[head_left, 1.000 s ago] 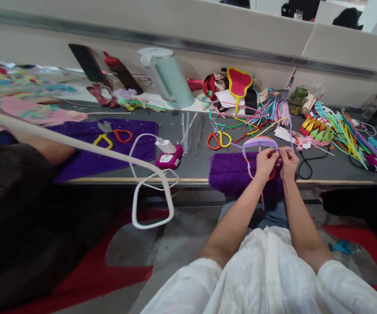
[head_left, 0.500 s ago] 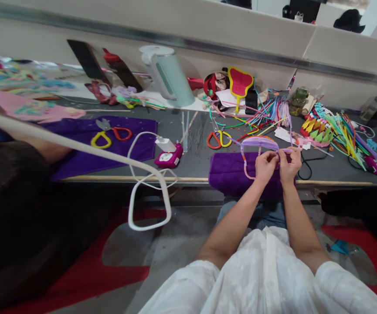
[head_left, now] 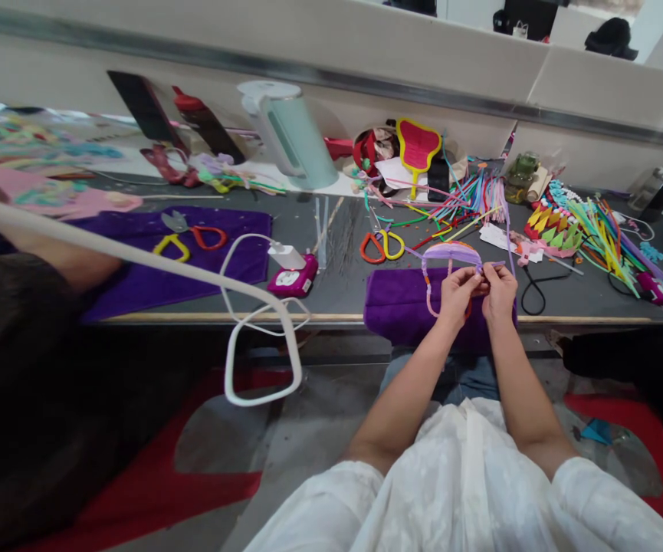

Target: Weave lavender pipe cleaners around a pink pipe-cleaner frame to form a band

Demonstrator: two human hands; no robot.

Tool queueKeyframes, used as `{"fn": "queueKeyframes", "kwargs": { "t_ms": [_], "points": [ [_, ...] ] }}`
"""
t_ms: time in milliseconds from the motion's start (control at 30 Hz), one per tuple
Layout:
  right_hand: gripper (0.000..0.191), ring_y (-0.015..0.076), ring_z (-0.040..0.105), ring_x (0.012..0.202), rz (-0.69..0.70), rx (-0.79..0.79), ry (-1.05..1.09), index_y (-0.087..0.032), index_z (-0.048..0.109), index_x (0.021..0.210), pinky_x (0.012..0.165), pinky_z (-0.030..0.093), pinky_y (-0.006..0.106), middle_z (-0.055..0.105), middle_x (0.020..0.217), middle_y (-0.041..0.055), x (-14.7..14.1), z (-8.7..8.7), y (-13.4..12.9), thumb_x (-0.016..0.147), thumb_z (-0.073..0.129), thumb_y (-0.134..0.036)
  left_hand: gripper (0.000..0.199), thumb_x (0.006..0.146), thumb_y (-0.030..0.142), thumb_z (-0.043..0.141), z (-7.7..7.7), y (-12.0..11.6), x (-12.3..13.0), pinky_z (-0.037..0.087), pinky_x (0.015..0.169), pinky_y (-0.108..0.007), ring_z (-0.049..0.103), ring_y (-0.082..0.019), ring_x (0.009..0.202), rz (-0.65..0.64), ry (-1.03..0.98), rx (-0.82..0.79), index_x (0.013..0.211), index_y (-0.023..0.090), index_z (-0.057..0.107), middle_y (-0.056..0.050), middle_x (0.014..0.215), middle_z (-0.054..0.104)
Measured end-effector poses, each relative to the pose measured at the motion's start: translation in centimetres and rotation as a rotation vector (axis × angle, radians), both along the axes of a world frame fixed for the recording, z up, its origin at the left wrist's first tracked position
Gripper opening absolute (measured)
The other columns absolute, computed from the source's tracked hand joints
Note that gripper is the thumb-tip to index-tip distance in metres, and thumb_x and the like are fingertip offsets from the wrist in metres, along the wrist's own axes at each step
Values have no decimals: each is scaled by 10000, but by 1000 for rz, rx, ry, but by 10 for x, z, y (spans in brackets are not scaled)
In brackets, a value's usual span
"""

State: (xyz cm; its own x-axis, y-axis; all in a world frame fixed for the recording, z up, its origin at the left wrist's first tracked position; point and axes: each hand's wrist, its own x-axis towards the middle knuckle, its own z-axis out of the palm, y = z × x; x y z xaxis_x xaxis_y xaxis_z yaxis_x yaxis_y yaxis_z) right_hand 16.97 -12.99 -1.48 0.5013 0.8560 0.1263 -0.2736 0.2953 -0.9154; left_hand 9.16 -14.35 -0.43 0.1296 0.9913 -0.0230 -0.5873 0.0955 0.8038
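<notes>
My left hand (head_left: 460, 295) and my right hand (head_left: 500, 291) are close together over a folded purple cloth (head_left: 394, 299) at the table edge. Between them is a piece made of fuzzy pipe cleaners (head_left: 451, 252), with a lilac and orange arched top and a pink and orange loop hanging at its left. My left fingers pinch the piece near its right end. In my right fingertips is a lilac pipe cleaner end (head_left: 497, 264). The exact contact point is hidden by the fingers. Scissors with red and yellow handles (head_left: 384, 245) lie just left of the piece.
Pipe cleaners (head_left: 480, 195) in many colours lie behind my hands, more (head_left: 612, 230) to the right. A pale green kettle (head_left: 297, 138) stands at the back. A white cable and a magenta box (head_left: 293, 277) lie left. Another person's arm (head_left: 49, 253) rests near a purple cloth (head_left: 233, 264).
Both hands have drawn slightly left and closer together. The right hand has shifted along the lilac pipe cleaner toward the left fingers. The view has moved slightly.
</notes>
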Motion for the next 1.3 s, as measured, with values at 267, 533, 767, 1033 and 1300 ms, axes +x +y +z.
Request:
{"fn": "queueKeyframes", "kwargs": {
  "t_ms": [267, 533, 767, 1033, 1300],
  "points": [
    [204, 67, 536, 604, 4, 37, -24, -179, 610, 698, 581, 456, 181, 593, 679, -47, 2, -7, 0, 649, 726, -339, 300, 640, 366, 773, -3, 7, 3, 501, 517, -227, 555, -101, 556, 33, -34, -28, 671, 151, 565, 26, 607, 546],
    [299, 56, 430, 439, 162, -159, 221, -182, 556, 663, 368, 286, 170, 521, 521, -80, -3, -3, 1, 543, 775, -346, 334, 640, 416, 775, -16, 6, 9, 438, 485, -185, 544, -85, 555, 128, -39, 47, 698, 148, 584, 11, 643, 585],
    [291, 42, 391, 382, 250, -122, 193, -180, 564, 669, 324, 255, 165, 512, 499, -86, 4, -5, -2, 585, 784, -351, 336, 659, 428, 747, -12, 7, 7, 386, 407, -179, 509, -82, 477, 92, 4, 1, 701, 159, 550, 32, 587, 538],
    [286, 41, 383, 387, 237, -144, 214, -182, 557, 670, 349, 257, 174, 485, 476, -98, 9, -13, 6, 600, 779, -347, 317, 679, 420, 723, -17, 13, 19, 389, 453, -191, 480, -76, 475, 188, 41, 35, 681, 156, 546, 32, 565, 522],
    [221, 65, 541, 496, 168, -141, 243, -172, 578, 689, 495, 458, 181, 609, 574, -71, 19, -31, 23, 622, 764, -269, 63, 701, 198, 659, -28, 25, 17, 492, 722, -319, 600, -182, 718, 137, 439, 262, 756, 167, 654, -37, 728, 646]
  ]
}}
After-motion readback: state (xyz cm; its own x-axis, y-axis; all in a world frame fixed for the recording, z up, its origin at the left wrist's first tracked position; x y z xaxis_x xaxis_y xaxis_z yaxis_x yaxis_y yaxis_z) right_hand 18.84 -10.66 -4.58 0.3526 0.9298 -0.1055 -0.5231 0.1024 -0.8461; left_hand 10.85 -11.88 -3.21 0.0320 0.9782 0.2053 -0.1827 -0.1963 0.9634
